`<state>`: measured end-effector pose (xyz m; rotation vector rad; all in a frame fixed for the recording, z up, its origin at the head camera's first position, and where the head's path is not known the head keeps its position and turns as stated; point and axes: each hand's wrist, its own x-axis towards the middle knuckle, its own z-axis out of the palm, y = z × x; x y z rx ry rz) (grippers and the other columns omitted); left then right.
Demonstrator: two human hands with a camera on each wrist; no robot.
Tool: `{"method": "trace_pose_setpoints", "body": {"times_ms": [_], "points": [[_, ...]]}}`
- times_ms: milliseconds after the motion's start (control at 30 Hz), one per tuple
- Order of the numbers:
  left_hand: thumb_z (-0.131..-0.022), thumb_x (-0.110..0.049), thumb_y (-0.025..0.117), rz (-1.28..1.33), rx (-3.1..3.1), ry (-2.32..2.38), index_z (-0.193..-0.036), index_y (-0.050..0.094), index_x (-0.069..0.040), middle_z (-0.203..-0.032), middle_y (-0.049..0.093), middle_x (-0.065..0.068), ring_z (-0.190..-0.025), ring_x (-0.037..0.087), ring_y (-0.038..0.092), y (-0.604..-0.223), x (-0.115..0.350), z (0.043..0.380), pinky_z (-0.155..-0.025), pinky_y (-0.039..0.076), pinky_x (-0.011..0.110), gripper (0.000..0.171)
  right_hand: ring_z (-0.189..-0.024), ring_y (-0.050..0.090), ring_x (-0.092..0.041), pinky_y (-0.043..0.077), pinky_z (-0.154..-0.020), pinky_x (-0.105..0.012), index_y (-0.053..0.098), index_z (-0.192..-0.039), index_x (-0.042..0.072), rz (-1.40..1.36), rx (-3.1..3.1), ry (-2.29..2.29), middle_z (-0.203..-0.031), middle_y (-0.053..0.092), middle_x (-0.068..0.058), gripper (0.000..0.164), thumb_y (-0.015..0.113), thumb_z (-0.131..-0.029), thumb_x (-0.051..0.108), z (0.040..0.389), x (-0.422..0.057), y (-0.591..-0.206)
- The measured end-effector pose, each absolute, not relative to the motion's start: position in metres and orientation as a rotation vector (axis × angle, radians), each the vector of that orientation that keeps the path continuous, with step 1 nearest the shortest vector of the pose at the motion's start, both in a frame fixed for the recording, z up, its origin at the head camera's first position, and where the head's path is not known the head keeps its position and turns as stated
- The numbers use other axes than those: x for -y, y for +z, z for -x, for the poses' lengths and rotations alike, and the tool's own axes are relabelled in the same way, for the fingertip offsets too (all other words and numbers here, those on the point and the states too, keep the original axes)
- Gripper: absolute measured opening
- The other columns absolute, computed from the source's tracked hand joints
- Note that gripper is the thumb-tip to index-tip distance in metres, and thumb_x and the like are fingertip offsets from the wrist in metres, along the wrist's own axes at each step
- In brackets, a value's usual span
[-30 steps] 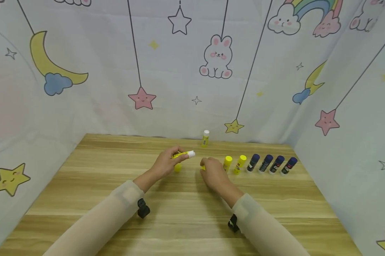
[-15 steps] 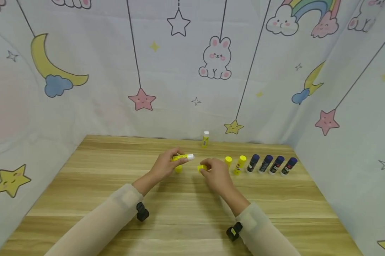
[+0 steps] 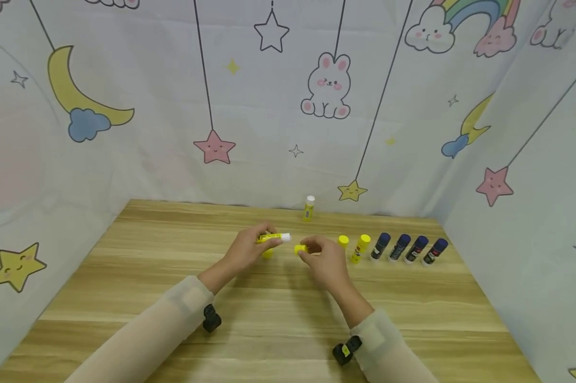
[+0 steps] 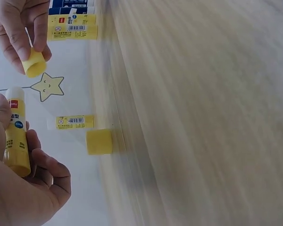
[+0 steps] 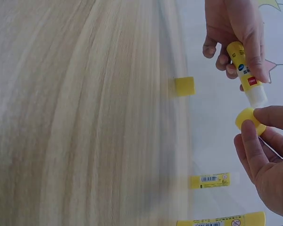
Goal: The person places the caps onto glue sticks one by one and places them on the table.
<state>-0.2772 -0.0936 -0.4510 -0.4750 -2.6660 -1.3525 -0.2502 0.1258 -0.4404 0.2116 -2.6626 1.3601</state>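
Observation:
My left hand [image 3: 243, 247] grips a yellow glue stick [image 4: 17, 141] whose uncapped white end points right, toward the other hand. Between the thumb and fingers of my right hand [image 3: 327, 260] is a yellow cap [image 5: 247, 118], its open mouth turned to the left hand in the left wrist view. A short gap parts the cap from the stick's white end in the head view. Below the left hand a second yellow cap [image 4: 99, 142] stands on the table. Behind both hands an uncapped yellow glue stick [image 3: 309, 209] stands upright with its white end up.
Just right of my right hand stand two capped yellow glue sticks [image 3: 361, 248], one partly hidden by it. Several glue sticks with navy caps [image 3: 399, 247] continue that row rightward. The wooden table [image 3: 268, 330] ends at a printed cloth backdrop [image 3: 249, 181].
My right hand has turned and shifted slightly right, so the cap in its fingers now shows. The glue stick in my left hand has dropped a little and come nearly level.

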Motion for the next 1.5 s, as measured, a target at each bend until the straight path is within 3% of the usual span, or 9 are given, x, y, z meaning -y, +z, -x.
{"method": "trace_pose_setpoints", "body": {"times_ms": [267,467,600,800,1133,1500], "points": [[-0.096,-0.039,0.069,0.556,2.669,-1.288,-0.106,0.067,-0.023,-0.104,0.069,-0.002,-0.083,0.017,0.057,-0.452,0.093,0.274,-0.074,0.05,0.035,0.019,-0.102,0.068,-0.018,0.057,-0.084,-0.04,0.076,-0.113,0.014,-0.105,2.585,1.584,-0.105,0.074,0.001,0.026,0.079,-0.091,0.027,0.251,-0.128,-0.441],[-0.095,-0.035,0.071,0.647,2.631,-1.229,-0.105,0.067,-0.021,-0.104,0.069,-0.005,-0.091,0.016,0.059,-0.453,0.089,0.274,-0.083,0.051,0.039,0.018,-0.1,0.07,-0.019,0.057,-0.086,-0.04,0.074,-0.116,0.008,-0.096,2.495,1.769,-0.107,0.075,-0.004,0.027,0.077,-0.092,0.02,0.252,-0.128,-0.443],[-0.094,-0.031,0.071,0.697,2.606,-1.178,-0.104,0.066,-0.018,-0.101,0.068,-0.004,-0.087,0.015,0.057,-0.455,0.088,0.272,-0.079,0.05,0.037,0.017,-0.096,0.071,-0.02,0.057,-0.09,-0.043,0.074,-0.115,0.006,-0.085,2.449,1.879,-0.108,0.074,-0.007,0.025,0.077,-0.092,0.015,0.252,-0.127,-0.444],[-0.093,-0.03,0.073,0.735,2.596,-1.045,-0.107,0.064,-0.016,-0.101,0.065,-0.002,-0.085,0.015,0.056,-0.455,0.088,0.27,-0.076,0.049,0.035,0.022,-0.096,0.072,-0.021,0.059,-0.087,-0.034,0.071,-0.118,0.0,-0.115,2.406,1.957,-0.111,0.073,-0.011,0.029,0.076,-0.092,0.013,0.25,-0.125,-0.445],[-0.089,-0.033,0.075,0.783,2.533,-0.858,-0.112,0.063,-0.014,-0.108,0.063,0.001,-0.098,0.019,0.06,-0.455,0.086,0.267,-0.083,0.054,0.037,0.032,-0.1,0.071,-0.026,0.059,-0.086,-0.029,0.068,-0.12,-0.007,-0.222,2.328,2.069,-0.113,0.069,-0.017,0.028,0.072,-0.094,0.005,0.249,-0.122,-0.443],[-0.086,-0.029,0.078,0.8,2.419,-0.806,-0.106,0.062,-0.012,-0.102,0.059,0.0,-0.094,0.016,0.058,-0.453,0.086,0.263,-0.079,0.053,0.032,0.031,-0.099,0.071,-0.026,0.059,-0.086,-0.03,0.071,-0.116,-0.002,-0.232,2.284,2.116,-0.114,0.069,-0.017,0.022,0.071,-0.094,0.003,0.246,-0.118,-0.437]]}}
